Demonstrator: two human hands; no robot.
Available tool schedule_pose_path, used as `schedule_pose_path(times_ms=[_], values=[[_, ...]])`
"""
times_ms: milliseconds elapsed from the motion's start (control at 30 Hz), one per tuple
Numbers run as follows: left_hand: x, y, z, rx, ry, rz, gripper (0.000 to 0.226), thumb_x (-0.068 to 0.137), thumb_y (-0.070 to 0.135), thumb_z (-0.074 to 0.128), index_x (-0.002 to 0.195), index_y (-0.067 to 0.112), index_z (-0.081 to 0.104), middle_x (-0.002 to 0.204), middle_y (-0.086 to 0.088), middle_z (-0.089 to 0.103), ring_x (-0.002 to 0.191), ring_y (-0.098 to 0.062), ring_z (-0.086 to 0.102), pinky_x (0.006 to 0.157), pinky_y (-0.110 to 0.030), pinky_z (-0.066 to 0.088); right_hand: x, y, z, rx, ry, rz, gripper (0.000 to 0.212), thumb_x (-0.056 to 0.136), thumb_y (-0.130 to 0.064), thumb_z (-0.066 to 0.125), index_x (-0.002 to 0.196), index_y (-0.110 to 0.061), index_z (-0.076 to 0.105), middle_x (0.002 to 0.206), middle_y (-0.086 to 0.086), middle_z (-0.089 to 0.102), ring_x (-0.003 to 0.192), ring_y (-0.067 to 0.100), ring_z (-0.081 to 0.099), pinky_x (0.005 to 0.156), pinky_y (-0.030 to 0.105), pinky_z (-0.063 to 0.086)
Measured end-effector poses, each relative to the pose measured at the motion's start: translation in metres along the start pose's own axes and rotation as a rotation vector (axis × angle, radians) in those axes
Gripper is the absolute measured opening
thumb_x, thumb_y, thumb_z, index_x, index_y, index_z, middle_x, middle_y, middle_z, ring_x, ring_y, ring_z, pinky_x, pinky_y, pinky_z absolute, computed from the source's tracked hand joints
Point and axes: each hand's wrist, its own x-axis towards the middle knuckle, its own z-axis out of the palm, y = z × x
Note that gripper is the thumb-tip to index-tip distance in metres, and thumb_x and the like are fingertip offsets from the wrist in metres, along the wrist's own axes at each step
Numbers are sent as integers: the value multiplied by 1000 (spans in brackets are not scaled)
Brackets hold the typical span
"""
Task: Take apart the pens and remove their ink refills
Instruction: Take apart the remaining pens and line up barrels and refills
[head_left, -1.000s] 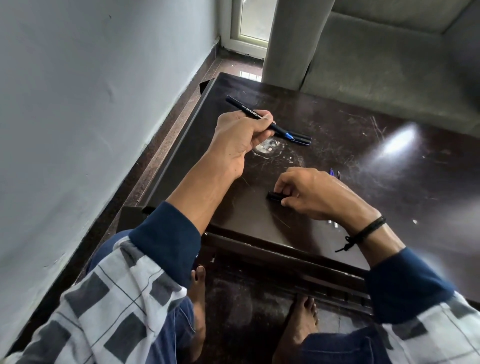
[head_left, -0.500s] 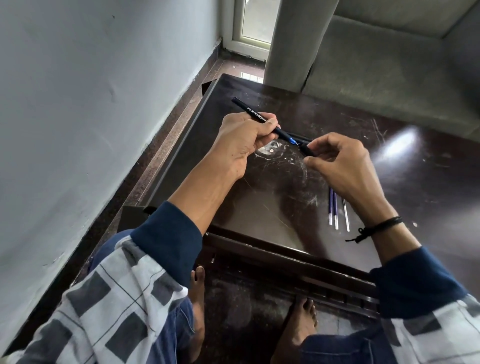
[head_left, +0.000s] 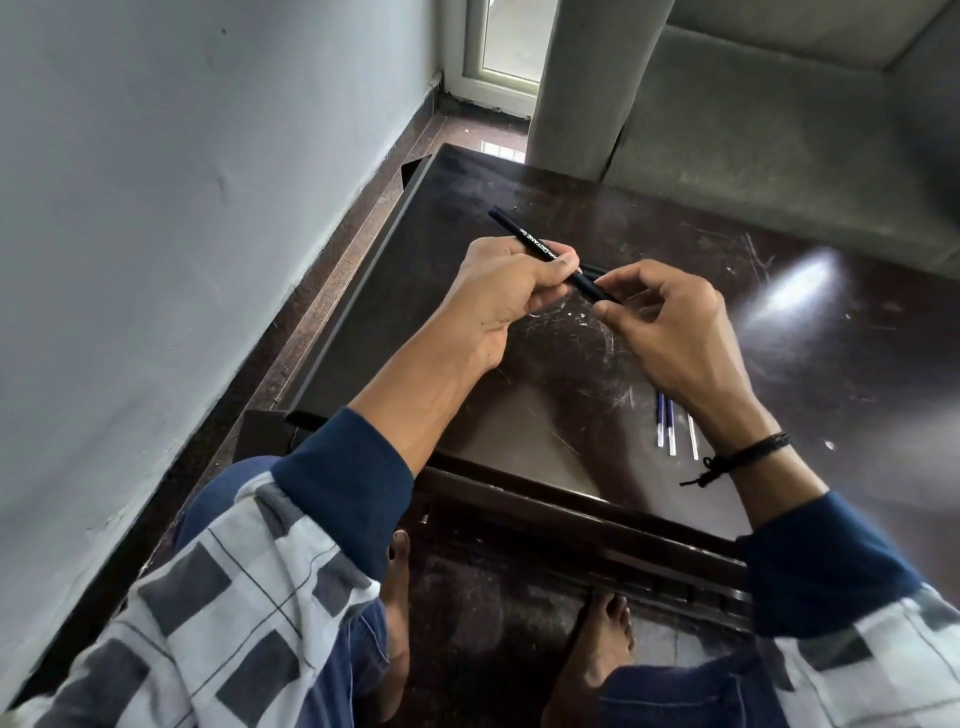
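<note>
A black pen (head_left: 523, 239) was held tilted above the dark counter (head_left: 810, 353), its upper barrel gripped in the curled fingers of the left hand (head_left: 511, 291). Its lower end was pinched between thumb and fingertips of the right hand (head_left: 670, 332). Three ink refills (head_left: 671, 427) were laid side by side on the counter, just beside the right wrist.

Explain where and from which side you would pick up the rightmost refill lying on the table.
Pinch the rightmost refill at its near, pale end, from above and the right. It lies flat and thin, two other refills sit close on its left, and the right hand hides its far end.
</note>
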Motion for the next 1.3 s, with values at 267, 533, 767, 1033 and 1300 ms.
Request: schedule_pose_path(times_ms=[267,533,767,1033,1300], values=[[-1,-6,2,4,-5,13,5,85,-4,74,86,1,76,85,-14,73,80,-20,70,86,-31,60,-1,0,2,17,48,-5,18,85,-11,79,98,-22,74,86,-10,69,69,-4,57,64,7,42],[0,-13,8,-91,-43,-48,11,88,-6,69,81,2,71,75,-9,69,64,-12,66,75,-21,59,-1,-5,4,29,49,48,19,86,-9,77,96,-25,74,80,-10,67,70,1,58,64,16,45],[8,-6,0,-32,57,38,16,87,1,75,103,-1,70,86,-13,72,79,-21,69,89,-34,61,10,6,-6,124,76,79,19,84,-14,81,92,-29,75,79,-12,70,65,-8,59,65,10,45],[26,-12,-22,252,259,142,17,84,-2,74,86,14,78,83,-6,77,84,-18,76,86,-33,61,17,37,-7,38,-10,160,20,84,-11,80,92,-29,76,81,-13,72,66,-9,60,69,12,45],[36,-15,-15,575,272,127,32,86,21,79,117,19,75,104,4,75,99,-10,69,92,-24,51,35,42,7,-19,90,183,14,87,-13,77,97,-24,74,107,-1,67,97,14,67,92,30,52]])
